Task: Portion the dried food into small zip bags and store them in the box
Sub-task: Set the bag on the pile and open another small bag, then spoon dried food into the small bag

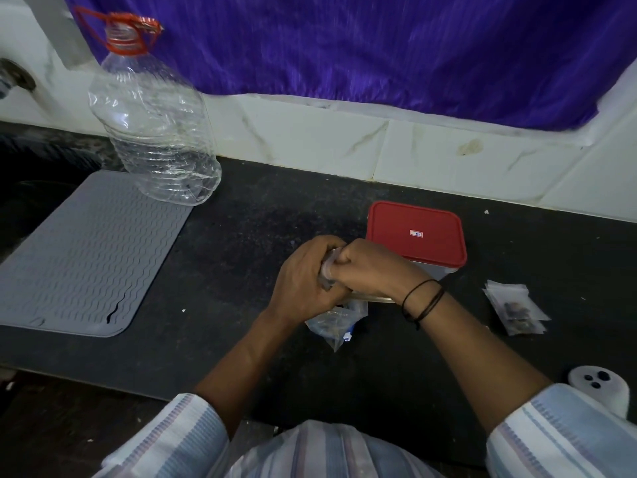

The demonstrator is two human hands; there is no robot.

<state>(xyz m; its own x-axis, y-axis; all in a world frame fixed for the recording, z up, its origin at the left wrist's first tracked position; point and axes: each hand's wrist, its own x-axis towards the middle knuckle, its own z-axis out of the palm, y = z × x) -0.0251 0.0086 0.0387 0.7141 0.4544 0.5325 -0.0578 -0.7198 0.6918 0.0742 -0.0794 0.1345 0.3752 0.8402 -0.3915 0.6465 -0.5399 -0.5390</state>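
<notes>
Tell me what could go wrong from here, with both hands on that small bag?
1. Both hands, left hand and right hand, pinch the small zip bag in mid-air; a slipped grip could spill dried food onto the dark counter.
2. The box has its red lid on, so storing needs a free hand.
3. The larger bag lies under the wrists and could get knocked.

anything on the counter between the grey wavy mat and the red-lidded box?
Head view: the person's left hand and right hand, both gripping a small clear zip bag. Otherwise bare black countertop between grey ribbed mat and red-lidded plastic box.
</notes>
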